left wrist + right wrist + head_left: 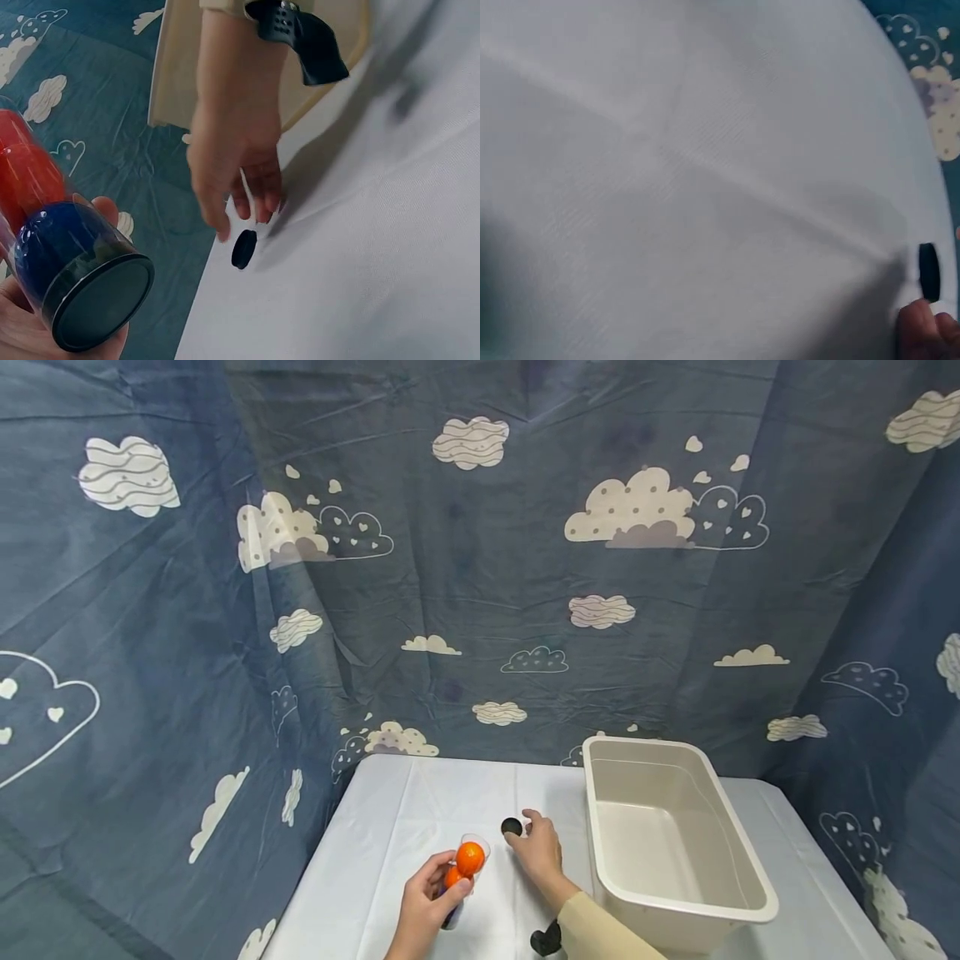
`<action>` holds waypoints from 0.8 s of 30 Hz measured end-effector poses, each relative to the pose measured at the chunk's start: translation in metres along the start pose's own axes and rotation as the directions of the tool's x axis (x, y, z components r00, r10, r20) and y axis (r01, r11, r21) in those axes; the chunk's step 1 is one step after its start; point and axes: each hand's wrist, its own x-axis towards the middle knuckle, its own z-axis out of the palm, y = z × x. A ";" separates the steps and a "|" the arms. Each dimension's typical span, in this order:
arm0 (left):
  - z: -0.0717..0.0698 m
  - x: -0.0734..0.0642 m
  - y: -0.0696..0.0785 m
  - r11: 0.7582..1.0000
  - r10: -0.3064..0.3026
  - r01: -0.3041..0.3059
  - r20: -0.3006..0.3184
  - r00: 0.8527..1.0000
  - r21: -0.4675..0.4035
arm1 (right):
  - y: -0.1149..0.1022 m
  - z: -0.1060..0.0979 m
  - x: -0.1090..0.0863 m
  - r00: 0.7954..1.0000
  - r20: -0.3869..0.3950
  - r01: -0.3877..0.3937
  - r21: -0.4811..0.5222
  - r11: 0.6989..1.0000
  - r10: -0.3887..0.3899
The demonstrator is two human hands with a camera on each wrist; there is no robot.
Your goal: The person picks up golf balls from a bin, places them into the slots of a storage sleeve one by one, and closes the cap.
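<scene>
My left hand (429, 897) grips a clear plastic tube (94, 240) with a black base. Inside are orange balls (470, 858) toward the upper end and a dark blue ball (64, 240) next to the base. In the head view the tube stands tilted, its clear rim around the top orange ball. A round black cap (512, 827) is at the white table, seen edge-on in both wrist views. My right hand (542, 852) reaches over the table with fingers loosely bent and spread, fingertips (919, 319) right at the cap's edge.
A large cream plastic bin (675, 906) stands on the white-covered table (390, 827), right of my right hand. A black strap (311, 45) hangs from the right wrist. Dark blue cloud-print curtains (480, 577) enclose the table's back and sides.
</scene>
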 end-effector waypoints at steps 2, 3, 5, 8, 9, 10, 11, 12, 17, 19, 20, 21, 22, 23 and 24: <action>0.001 0.001 0.000 1.000 -0.004 0.004 -0.002 1.000 -0.002 | 0.007 0.005 0.002 1.000 0.010 -0.004 -0.050 0.999 0.004; 0.002 0.001 0.000 1.000 -0.002 0.002 0.000 1.000 -0.004 | 0.010 0.007 0.002 1.000 0.018 -0.003 -0.070 0.998 0.005; 0.004 0.002 0.000 1.000 -0.002 0.002 0.004 1.000 -0.009 | 0.015 0.011 0.002 0.999 0.037 0.002 -0.122 0.993 0.003; 0.008 0.001 0.000 1.000 0.005 -0.005 0.015 1.000 -0.008 | 0.019 0.016 0.003 0.998 0.059 0.036 -0.210 0.977 -0.025; 0.009 0.001 0.000 1.000 0.004 -0.004 0.016 1.000 -0.005 | 0.019 0.017 0.003 0.997 0.069 0.056 -0.235 0.970 -0.041; 0.009 0.000 -0.001 1.000 0.002 -0.002 0.016 1.000 -0.004 | 0.019 0.018 0.003 0.995 0.081 0.077 -0.266 0.961 -0.058; 0.010 0.000 -0.001 1.000 -0.001 0.001 0.015 1.000 -0.002 | 0.019 0.019 0.003 0.993 0.095 0.095 -0.294 0.951 -0.070; 0.010 -0.001 -0.001 1.000 -0.005 0.005 0.015 1.000 0.003 | 0.018 0.019 0.003 0.991 0.105 0.110 -0.314 0.943 -0.081; 0.010 -0.003 -0.002 1.000 -0.029 0.029 0.018 0.999 0.002 | 0.017 0.018 0.005 0.988 0.130 0.121 -0.344 0.931 -0.081; 0.009 -0.003 -0.001 1.000 -0.029 0.029 0.020 0.999 -0.011 | 0.019 0.018 0.005 0.988 0.131 0.120 -0.334 0.935 -0.081; 0.008 -0.003 -0.001 0.999 -0.029 0.030 0.020 0.999 -0.016 | 0.019 0.017 0.005 0.988 0.133 0.119 -0.326 0.938 -0.079; 0.007 -0.004 -0.001 0.999 -0.029 0.030 0.020 0.999 -0.019 | 0.020 0.017 0.004 0.988 0.132 0.119 -0.318 0.941 -0.080; 0.007 -0.004 -0.001 0.999 -0.028 0.028 0.019 0.999 -0.022 | 0.020 0.017 0.003 0.988 0.129 0.117 -0.304 0.945 -0.081; 0.006 -0.004 -0.001 0.999 -0.025 0.025 0.018 1.000 -0.022 | 0.021 0.017 0.002 0.989 0.128 0.113 -0.292 0.950 -0.078; 0.005 -0.004 -0.002 1.000 -0.021 0.021 0.018 1.000 -0.022 | 0.021 0.016 0.001 0.990 0.123 0.108 -0.282 0.953 -0.075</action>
